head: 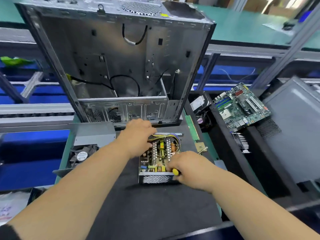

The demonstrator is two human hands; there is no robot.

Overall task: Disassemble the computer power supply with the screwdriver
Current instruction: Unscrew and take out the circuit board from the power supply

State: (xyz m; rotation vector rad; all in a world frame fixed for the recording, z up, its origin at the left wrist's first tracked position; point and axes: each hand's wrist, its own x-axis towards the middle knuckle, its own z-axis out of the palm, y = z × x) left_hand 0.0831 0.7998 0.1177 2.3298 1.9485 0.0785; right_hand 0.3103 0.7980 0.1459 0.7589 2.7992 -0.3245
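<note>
The opened power supply (156, 178) sits on a black mat, its circuit board, heat sinks and coloured wires exposed. My left hand (138, 135) rests on its far left corner, fingers curled over the edge and the wire bundle. At the near right corner, my right hand (188, 168) is closed around a screwdriver whose yellow handle (175, 171) shows between the fingers; the tip is hidden. The removed grey cover with its black fan (82, 155) lies to the left.
An emptied computer case (121, 66) stands tilted just behind the power supply. A green memory stick (191, 128) and a small chip (200, 146) lie to the right. A motherboard (240, 106), a hard drive (199, 101) and a grey panel (294, 127) rest further right.
</note>
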